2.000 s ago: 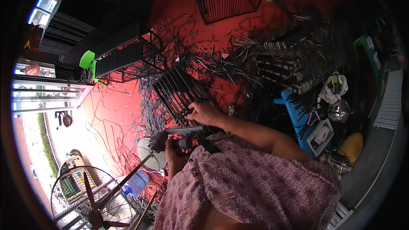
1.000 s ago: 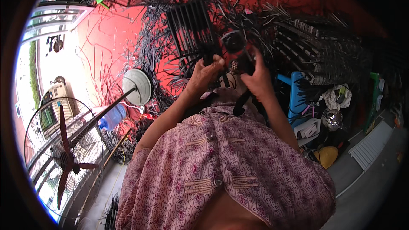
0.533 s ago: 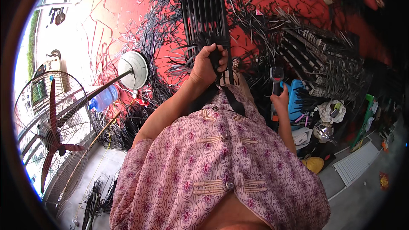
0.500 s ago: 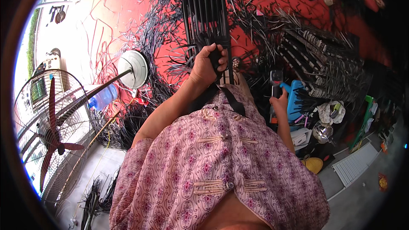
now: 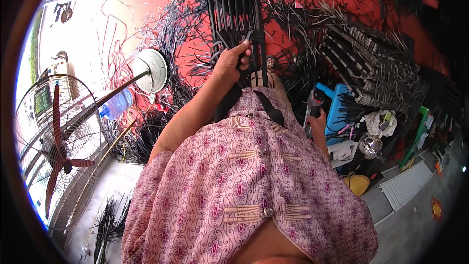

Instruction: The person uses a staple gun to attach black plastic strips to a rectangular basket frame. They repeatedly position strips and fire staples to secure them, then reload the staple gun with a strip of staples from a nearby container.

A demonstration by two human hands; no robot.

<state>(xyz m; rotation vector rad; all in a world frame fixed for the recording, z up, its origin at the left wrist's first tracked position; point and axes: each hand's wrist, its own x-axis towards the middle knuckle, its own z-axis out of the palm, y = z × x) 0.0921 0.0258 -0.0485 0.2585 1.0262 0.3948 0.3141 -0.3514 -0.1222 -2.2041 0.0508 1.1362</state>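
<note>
At upper centre, a black rack (image 5: 236,0) points lengthwise up the frame from the nearer left hand (image 5: 233,62), fingers curled on dark strips (image 5: 248,35), while the right hand (image 5: 318,123), right of centre, grips a tool (image 5: 315,99).

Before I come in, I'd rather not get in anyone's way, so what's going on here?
A person's left hand grips dark strips at the near end of a slatted black frame. The right hand holds a handheld tool beside a blue stool, away from the frame. More black strips lie scattered over the red floor.
</note>
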